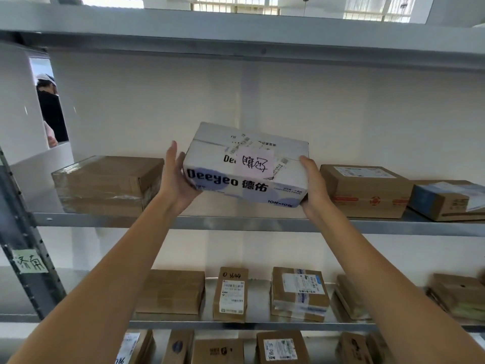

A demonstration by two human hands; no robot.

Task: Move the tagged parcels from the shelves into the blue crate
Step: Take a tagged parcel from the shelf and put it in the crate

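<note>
While both hands grip it, white parcel (245, 166) shows a handwritten, perhaps pink, tag (255, 164).

Person in doorway (49, 109), green upright label (30, 261)

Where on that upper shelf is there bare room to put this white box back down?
Bare shelf lies beneath the white box, between the taped brown carton and the labelled brown carton. Right of that it is crowded: the blue-patched carton sits close beside it.

I see a glossy white printed cardboard box (245, 166) bearing a matt pink paper tag (254, 164), brown cardboard parcels wrapped in shiny tape (110, 183), and a smooth grey painted metal shelf (236, 223).
</note>
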